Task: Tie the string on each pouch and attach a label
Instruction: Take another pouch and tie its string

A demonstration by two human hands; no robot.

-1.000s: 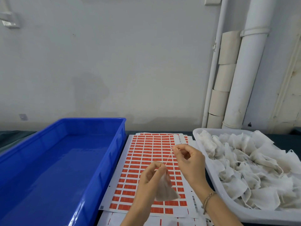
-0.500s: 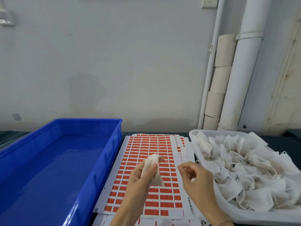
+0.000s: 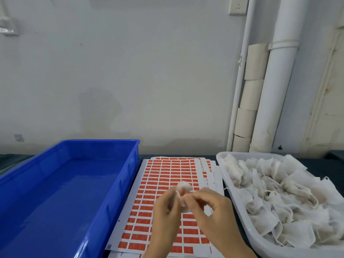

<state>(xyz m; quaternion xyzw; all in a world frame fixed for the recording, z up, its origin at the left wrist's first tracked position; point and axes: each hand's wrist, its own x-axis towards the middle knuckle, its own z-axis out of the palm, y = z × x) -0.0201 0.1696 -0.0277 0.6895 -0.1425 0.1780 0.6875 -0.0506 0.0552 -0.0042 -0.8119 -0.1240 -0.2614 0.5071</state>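
Nearest the camera, both hands are meeting just above the near half of the label sheet (image 3: 167, 174), their wrists running off the bottom edge. The left hand (image 3: 165, 211) is curling its fingers round a small pouch (image 3: 184, 187), and the right hand (image 3: 210, 211) is pinching the same pouch from the other side. The pouch is showing as a crumpled, off-white, gauzy lump, its top poking out above the fingertips; motion blur is smearing it, and its string is not showing clearly. The sheet, white with rows of orange labels, is lying on other sheets that are peeking out beneath it. Left of the sheet a blue tray (image 3: 130, 164) is sitting, cut off by the frame. Right of the sheet a white tub (image 3: 229, 183) is holding a heap of pouches (image 3: 279, 192), also cut off. Beyond the sheet the dark desk (image 3: 331, 162) is meeting a pale wall, where white pipes (image 3: 275, 90) are rising.
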